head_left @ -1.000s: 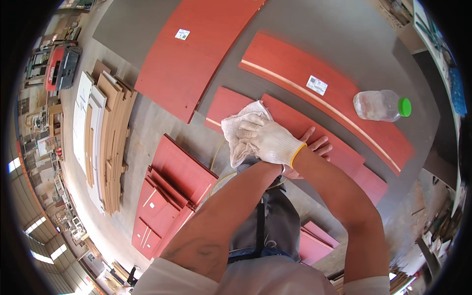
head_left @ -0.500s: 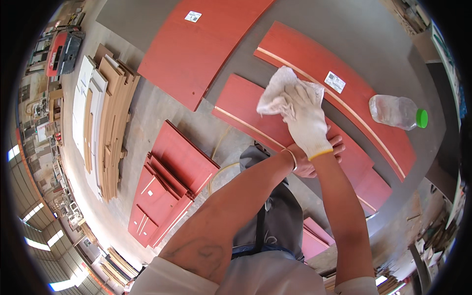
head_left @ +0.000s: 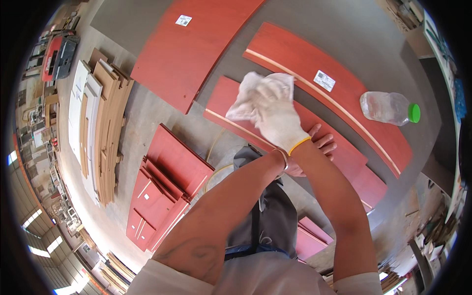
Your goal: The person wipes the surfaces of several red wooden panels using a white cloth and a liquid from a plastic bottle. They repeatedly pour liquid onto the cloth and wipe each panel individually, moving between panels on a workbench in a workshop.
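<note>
My right hand [head_left: 276,114], in a white knit glove with a yellow cuff, presses a white cloth [head_left: 242,102] against the left part of a red board [head_left: 348,151] with a pale strip along its near edge. Bare and with a band at the wrist, my left hand [head_left: 322,141] lies on the same board, fingers spread. The right forearm crosses above it and hides part of it. Just beyond is a second red board [head_left: 361,101], bearing a white label [head_left: 324,80] and a pale strip. A clear plastic bottle [head_left: 386,107] with a green cap lies on its side there.
The boards rest on a dark grey tabletop [head_left: 339,32]. A large red panel [head_left: 191,54] lies at the far left. Red panels [head_left: 169,167] are stacked lower, left of my legs. Further left stands a pile of brown and white boards [head_left: 105,132], with a red-and-black machine [head_left: 60,56] beyond.
My gloved right hand and the cloth have slid left along the red board. My left hand stays on the board. The whole view has shifted slightly.
</note>
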The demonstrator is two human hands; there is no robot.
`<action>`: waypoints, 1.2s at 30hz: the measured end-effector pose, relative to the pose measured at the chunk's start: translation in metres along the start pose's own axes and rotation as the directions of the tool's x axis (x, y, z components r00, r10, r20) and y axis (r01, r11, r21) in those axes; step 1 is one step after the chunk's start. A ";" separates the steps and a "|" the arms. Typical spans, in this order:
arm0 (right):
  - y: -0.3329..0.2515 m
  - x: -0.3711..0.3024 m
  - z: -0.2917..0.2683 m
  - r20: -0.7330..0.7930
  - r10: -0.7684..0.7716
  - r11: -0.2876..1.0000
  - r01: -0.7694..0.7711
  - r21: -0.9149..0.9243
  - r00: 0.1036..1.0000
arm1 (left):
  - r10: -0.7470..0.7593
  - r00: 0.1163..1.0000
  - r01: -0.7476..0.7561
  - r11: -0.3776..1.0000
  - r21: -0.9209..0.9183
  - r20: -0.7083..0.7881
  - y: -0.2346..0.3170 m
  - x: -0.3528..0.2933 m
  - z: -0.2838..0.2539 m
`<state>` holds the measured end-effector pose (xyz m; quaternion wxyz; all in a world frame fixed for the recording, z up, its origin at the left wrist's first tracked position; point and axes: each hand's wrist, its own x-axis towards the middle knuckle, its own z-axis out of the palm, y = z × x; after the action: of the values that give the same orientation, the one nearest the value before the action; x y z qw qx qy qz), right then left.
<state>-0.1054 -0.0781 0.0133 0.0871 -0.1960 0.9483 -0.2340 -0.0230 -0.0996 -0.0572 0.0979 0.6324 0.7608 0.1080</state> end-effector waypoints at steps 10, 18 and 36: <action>0.001 -0.026 0.012 -0.056 -0.409 0.910 0.412 0.051 0.911 | 0.063 0.994 -0.071 0.992 0.099 0.087 -0.006 -0.005 -0.035; -0.007 -0.027 0.027 -0.011 -0.443 0.867 0.431 0.250 0.896 | 0.118 0.983 -0.129 0.989 0.071 0.139 -0.012 -0.010 -0.035; 0.116 -0.247 -0.060 -0.119 0.706 0.691 -0.644 0.328 0.698 | 0.127 0.991 -0.116 0.963 0.241 -0.030 -0.008 -0.013 -0.060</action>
<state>0.0654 0.1429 0.0281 0.0791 0.2115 0.9169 -0.3291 -0.0453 -0.1167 -0.0021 -0.0029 0.6825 0.7300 0.0357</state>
